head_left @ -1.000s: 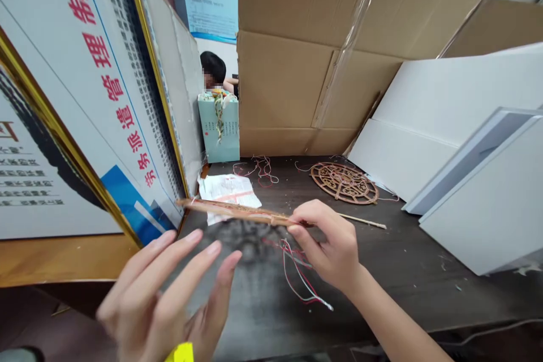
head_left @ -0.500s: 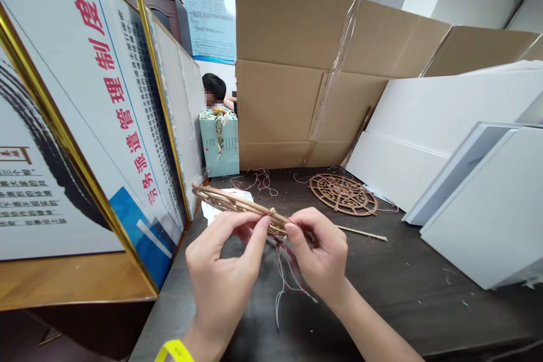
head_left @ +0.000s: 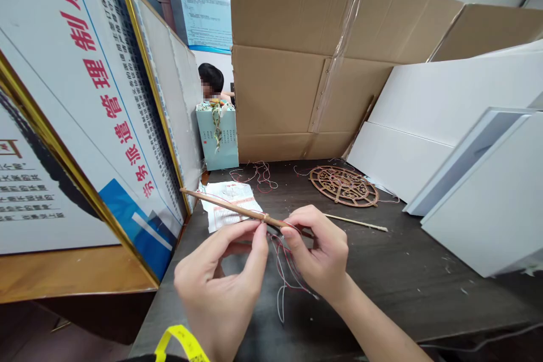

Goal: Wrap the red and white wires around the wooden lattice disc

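Note:
A brown round openwork frame [head_left: 229,204] is held up edge-on over the dark table, so its pattern is hidden. My left hand [head_left: 233,271] pinches its near rim between thumb and fingers, beside a small knot or joint. Just to the right, my right hand [head_left: 318,251] is closed on the same rim, thumb on top. Red and white threads [head_left: 283,280] hang below the frame between my hands. A yellow band [head_left: 180,342] circles my left wrist.
A second round openwork piece [head_left: 343,185] lies near a thin stick [head_left: 356,222]. Crumpled paper [head_left: 231,203] and red thread [head_left: 265,175] are farther back. A light-blue box [head_left: 218,138], cardboard wall [head_left: 275,90] and white panels [head_left: 487,192] stand around; a person [head_left: 211,80] is behind.
The held frame has tilted from showing part of its lattice to nearly edge-on. More of the crumpled paper shows. Both hands keep their hold, and the camera view has shifted slightly.

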`<state>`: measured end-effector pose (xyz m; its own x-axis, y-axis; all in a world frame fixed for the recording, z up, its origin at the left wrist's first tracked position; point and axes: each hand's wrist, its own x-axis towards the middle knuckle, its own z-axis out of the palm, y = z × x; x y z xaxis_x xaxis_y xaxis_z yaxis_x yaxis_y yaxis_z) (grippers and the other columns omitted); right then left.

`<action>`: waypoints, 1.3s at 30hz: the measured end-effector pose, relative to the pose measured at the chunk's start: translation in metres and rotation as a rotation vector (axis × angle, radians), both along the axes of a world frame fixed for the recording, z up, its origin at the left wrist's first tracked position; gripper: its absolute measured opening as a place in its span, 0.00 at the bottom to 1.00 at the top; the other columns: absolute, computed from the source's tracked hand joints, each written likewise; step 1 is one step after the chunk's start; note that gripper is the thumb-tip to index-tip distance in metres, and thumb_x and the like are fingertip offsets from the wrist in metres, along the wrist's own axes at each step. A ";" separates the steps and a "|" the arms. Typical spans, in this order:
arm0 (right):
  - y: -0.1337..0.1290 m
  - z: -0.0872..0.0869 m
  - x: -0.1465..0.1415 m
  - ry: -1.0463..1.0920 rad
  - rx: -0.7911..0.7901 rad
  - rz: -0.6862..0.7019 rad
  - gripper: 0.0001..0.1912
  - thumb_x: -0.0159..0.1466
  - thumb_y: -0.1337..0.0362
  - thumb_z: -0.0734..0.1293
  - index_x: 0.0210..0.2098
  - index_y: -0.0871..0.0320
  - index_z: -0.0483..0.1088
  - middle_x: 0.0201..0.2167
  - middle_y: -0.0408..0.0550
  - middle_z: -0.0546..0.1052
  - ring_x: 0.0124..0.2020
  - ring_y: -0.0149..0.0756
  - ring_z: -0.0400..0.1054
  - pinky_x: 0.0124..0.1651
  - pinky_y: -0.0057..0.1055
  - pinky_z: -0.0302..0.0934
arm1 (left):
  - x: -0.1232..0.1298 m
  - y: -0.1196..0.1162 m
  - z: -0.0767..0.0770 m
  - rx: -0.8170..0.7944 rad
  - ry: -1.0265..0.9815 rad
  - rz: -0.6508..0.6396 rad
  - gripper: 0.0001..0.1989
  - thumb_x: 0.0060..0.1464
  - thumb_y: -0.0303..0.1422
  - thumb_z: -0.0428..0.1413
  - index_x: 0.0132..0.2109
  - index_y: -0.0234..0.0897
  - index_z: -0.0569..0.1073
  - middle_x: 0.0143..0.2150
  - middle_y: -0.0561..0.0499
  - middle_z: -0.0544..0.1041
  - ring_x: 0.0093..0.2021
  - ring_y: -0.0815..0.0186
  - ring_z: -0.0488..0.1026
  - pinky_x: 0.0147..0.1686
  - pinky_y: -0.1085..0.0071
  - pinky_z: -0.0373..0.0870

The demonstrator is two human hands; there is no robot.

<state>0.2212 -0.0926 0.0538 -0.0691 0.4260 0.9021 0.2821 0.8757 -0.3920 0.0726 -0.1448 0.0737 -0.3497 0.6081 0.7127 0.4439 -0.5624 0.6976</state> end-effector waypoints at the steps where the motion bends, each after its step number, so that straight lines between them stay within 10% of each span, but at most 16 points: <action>1: 0.000 0.000 0.000 -0.002 0.002 -0.002 0.02 0.69 0.70 0.69 0.39 0.58 0.72 0.31 0.47 0.76 0.32 0.34 0.69 0.32 0.32 0.64 | 0.000 0.000 0.000 -0.002 -0.003 -0.003 0.10 0.55 0.27 0.65 0.42 0.49 0.81 0.35 0.61 0.82 0.30 0.73 0.78 0.35 0.78 0.78; 39: -0.001 0.000 0.000 -0.004 0.019 0.019 0.04 0.67 0.73 0.69 0.39 0.60 0.72 0.32 0.46 0.75 0.32 0.32 0.68 0.35 0.30 0.63 | -0.003 -0.004 -0.007 -0.079 -0.052 -0.079 0.06 0.60 0.28 0.63 0.42 0.46 0.79 0.35 0.58 0.79 0.30 0.72 0.78 0.32 0.78 0.78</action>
